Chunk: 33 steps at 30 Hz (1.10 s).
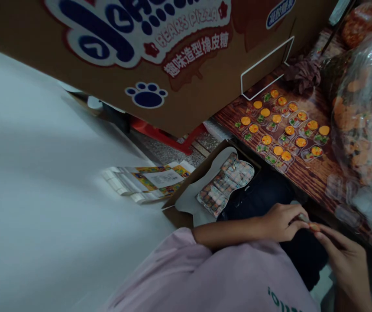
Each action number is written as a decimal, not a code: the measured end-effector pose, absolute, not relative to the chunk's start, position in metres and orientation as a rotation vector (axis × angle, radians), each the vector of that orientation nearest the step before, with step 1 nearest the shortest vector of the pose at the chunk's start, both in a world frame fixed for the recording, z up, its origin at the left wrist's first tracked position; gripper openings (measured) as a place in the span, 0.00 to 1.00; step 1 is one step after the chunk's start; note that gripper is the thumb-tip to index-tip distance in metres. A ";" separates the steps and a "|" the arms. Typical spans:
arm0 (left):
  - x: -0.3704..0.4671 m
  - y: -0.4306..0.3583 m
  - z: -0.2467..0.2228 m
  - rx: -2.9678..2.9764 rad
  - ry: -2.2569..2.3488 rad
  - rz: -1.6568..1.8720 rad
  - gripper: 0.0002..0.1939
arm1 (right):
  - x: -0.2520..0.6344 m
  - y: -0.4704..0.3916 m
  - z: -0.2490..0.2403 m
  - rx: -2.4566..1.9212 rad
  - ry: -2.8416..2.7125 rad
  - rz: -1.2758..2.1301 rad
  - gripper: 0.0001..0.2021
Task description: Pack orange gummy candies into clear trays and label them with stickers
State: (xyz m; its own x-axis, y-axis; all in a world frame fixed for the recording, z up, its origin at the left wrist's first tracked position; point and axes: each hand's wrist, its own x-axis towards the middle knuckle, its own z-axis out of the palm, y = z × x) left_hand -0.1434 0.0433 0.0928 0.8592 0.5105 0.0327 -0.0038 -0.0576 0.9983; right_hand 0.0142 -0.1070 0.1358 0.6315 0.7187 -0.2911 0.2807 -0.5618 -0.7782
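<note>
Pink shirt (231, 277), foremost; small orange piece (314, 226) beyond.
Partly finger-covered; left hand (279, 222) and right hand (348, 255) turned inward, both pinching it; beside near edge of wood-grain surface (318, 182).

The held piece (314, 226) is orange, the shirt (211, 281) pale pink with green lettering (283, 300), the table (318, 173) brown wood-grain, the box (202, 102) brown with 1 navy paw print (146, 98), the trousers (263, 193) dark blue.
</note>
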 end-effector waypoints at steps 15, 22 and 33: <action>-0.164 0.000 0.069 1.384 0.548 0.191 0.07 | -0.042 -0.132 0.097 -1.884 -0.355 0.878 0.17; -0.163 -0.008 0.081 1.423 0.464 0.259 0.08 | -0.057 -0.140 0.097 -1.562 -0.049 0.909 0.12; -0.159 -0.025 0.101 1.642 0.567 0.421 0.03 | -0.079 -0.141 0.090 -1.417 0.018 0.724 0.11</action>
State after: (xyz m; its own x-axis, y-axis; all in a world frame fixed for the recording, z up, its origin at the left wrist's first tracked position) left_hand -0.1589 -0.0249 0.1007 0.8103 0.5842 -0.0468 0.1242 -0.0932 0.9879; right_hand -0.0791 -0.1407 0.0901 0.7889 0.4444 -0.4244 -0.4647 -0.0206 -0.8853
